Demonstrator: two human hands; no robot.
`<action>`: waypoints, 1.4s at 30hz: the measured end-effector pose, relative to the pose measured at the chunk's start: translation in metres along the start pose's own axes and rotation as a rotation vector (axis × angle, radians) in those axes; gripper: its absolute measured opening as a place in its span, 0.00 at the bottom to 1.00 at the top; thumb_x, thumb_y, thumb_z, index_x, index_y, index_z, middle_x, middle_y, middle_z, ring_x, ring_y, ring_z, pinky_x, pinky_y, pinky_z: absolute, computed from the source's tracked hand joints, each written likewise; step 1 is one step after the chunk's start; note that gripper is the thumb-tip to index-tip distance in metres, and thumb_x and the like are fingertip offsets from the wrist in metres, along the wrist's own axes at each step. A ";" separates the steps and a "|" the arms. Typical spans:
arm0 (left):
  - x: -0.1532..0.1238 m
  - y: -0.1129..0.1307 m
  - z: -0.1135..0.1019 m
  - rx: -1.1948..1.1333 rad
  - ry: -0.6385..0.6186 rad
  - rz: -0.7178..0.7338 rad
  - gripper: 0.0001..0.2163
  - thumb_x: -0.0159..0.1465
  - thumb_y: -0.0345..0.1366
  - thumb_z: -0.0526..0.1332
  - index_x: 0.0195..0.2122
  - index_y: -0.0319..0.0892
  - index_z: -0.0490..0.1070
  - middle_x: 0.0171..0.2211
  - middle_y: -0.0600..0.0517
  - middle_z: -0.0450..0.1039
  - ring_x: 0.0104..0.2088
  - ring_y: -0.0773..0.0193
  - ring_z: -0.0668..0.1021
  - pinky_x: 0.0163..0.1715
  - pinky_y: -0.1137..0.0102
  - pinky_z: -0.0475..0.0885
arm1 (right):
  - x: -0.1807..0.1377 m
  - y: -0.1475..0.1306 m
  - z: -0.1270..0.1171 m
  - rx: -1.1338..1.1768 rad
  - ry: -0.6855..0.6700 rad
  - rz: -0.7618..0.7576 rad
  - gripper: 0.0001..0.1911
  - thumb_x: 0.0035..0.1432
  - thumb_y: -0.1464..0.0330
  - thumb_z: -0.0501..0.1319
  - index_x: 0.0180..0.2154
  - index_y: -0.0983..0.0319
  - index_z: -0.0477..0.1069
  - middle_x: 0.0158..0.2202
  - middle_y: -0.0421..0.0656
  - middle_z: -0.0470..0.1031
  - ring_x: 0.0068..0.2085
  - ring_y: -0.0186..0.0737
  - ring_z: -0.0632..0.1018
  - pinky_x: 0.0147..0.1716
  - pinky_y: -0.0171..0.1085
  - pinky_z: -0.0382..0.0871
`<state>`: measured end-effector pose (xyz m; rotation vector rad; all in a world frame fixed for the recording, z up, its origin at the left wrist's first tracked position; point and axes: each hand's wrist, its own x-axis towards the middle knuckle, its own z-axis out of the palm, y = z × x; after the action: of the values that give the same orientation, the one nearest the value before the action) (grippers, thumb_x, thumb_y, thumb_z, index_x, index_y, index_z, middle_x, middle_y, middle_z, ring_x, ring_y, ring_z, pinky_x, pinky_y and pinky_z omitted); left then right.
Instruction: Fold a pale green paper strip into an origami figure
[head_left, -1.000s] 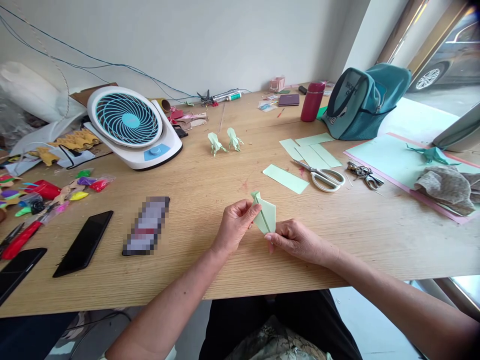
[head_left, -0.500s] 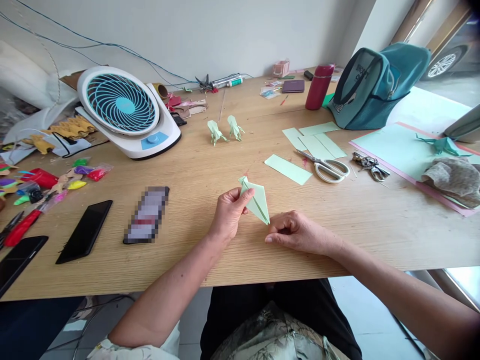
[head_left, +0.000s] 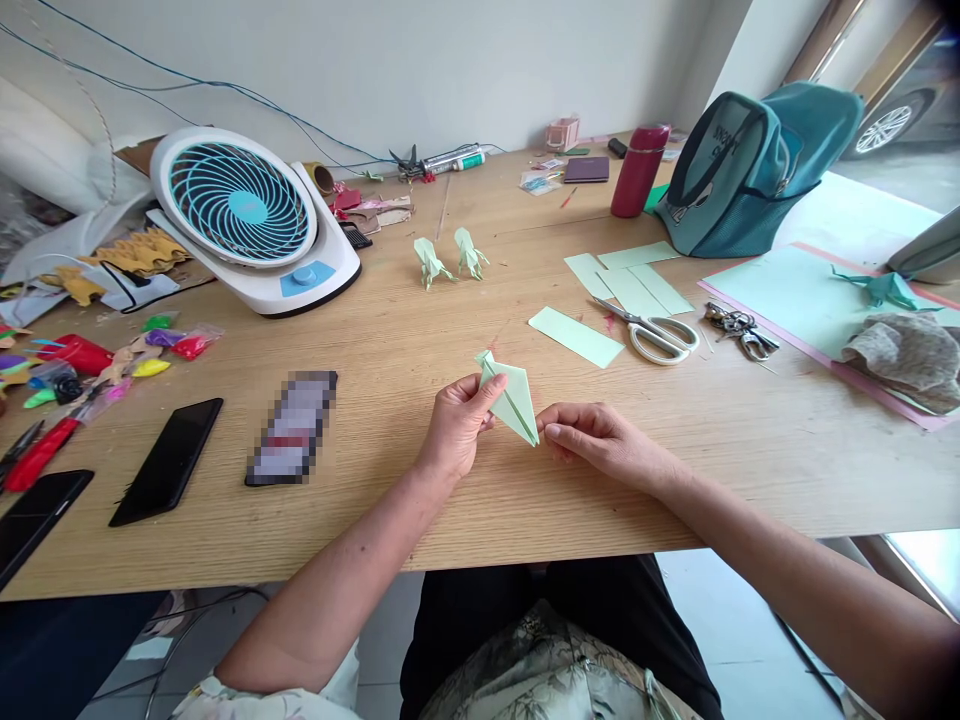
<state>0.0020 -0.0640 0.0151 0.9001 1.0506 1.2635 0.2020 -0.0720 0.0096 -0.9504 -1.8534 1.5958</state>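
Observation:
A pale green folded paper (head_left: pixel 517 402), kite-shaped with a slit down its middle, is held in my left hand (head_left: pixel 459 420). My left thumb presses on its face, the other fingers behind it. My right hand (head_left: pixel 600 440) is beside the paper's lower point, its fingers loosely stretched and partly apart. Whether its fingertips touch that point I cannot tell. Beyond my hands stand two small folded green paper figures (head_left: pixel 429 262). A cut green paper strip (head_left: pixel 576 337) lies to the right, by white-handled scissors (head_left: pixel 664 340).
More green strips (head_left: pixel 637 275) lie behind the scissors, with keys (head_left: pixel 742 330) beside them. A fan (head_left: pixel 247 205) stands back left, phones (head_left: pixel 166 462) front left. A red flask (head_left: pixel 640 172) and a teal backpack (head_left: pixel 750 180) stand back right.
My right hand has uncurled from a loose fist, and its fingertips have moved up close to the paper's lower point. My left hand keeps its hold on the folded paper.

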 end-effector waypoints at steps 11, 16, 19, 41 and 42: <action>-0.003 -0.007 0.001 0.141 -0.081 0.060 0.26 0.49 0.51 0.75 0.18 0.39 0.60 0.19 0.59 0.54 0.19 0.76 0.59 0.18 0.76 0.53 | 0.003 -0.002 0.000 0.000 0.063 0.071 0.24 0.58 0.47 0.62 0.27 0.62 0.71 0.22 0.36 0.60 0.25 0.31 0.59 0.26 0.36 0.50; -0.002 -0.006 0.000 0.177 -0.105 0.089 0.25 0.50 0.51 0.75 0.18 0.39 0.62 0.19 0.59 0.57 0.18 0.76 0.61 0.17 0.76 0.56 | 0.003 -0.002 0.002 0.006 0.087 0.085 0.24 0.56 0.48 0.64 0.27 0.63 0.71 0.21 0.34 0.56 0.24 0.30 0.56 0.24 0.36 0.47; -0.002 -0.007 -0.001 0.201 -0.118 0.102 0.25 0.51 0.50 0.75 0.18 0.39 0.62 0.18 0.59 0.57 0.17 0.76 0.61 0.16 0.76 0.57 | 0.003 -0.002 0.002 0.004 0.097 0.088 0.24 0.55 0.48 0.65 0.27 0.63 0.71 0.20 0.33 0.55 0.23 0.29 0.54 0.24 0.35 0.46; -0.006 -0.006 0.000 0.302 -0.090 0.147 0.22 0.56 0.49 0.71 0.20 0.40 0.63 0.19 0.59 0.58 0.20 0.74 0.64 0.20 0.77 0.61 | 0.002 0.003 0.000 -0.084 -0.065 -0.004 0.22 0.63 0.51 0.59 0.27 0.63 0.69 0.23 0.35 0.59 0.25 0.31 0.57 0.25 0.35 0.51; -0.006 -0.007 0.000 0.308 -0.089 0.151 0.22 0.56 0.49 0.71 0.20 0.40 0.63 0.19 0.59 0.59 0.20 0.74 0.65 0.20 0.77 0.62 | 0.002 0.003 0.000 -0.090 -0.065 0.002 0.22 0.63 0.52 0.60 0.27 0.63 0.69 0.23 0.35 0.59 0.25 0.30 0.57 0.25 0.35 0.50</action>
<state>0.0040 -0.0703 0.0094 1.2797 1.1412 1.1909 0.2010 -0.0705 0.0064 -0.9491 -1.9835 1.5740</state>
